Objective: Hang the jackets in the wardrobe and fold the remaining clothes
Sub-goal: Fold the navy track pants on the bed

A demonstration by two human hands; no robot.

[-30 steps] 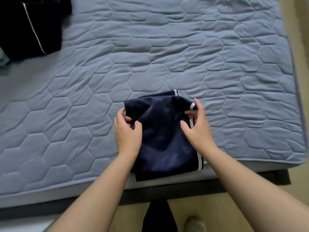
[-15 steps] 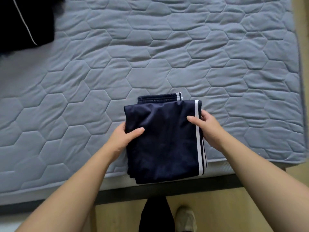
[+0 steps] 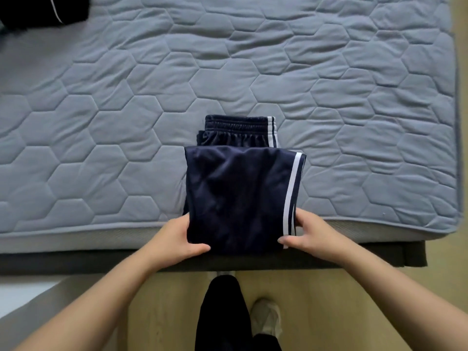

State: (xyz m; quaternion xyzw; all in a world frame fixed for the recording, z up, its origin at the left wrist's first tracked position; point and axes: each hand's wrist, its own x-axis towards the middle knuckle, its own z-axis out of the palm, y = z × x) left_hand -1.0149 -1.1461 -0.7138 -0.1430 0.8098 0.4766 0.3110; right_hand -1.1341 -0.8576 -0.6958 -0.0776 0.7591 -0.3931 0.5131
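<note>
Both hands, left (image 3: 177, 239) and right (image 3: 307, 236), pinch the folded navy white-striped satin track trousers (image 3: 238, 196) at their near corners; light, slippery, floppy.

hands | left hand (image 3: 174, 239), right hand (image 3: 311, 236) | slid back — to trousers (image 3: 235, 196) near corners

Black garment (image 3: 38, 8) partly off-frame, top-left.

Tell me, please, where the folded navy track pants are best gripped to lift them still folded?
Grip the track pants by both side edges at the near end, a hand from each side, thumbs on top, as the left hand and right hand do: that end seems to overhang the mattress, giving room beneath every layer.
</note>
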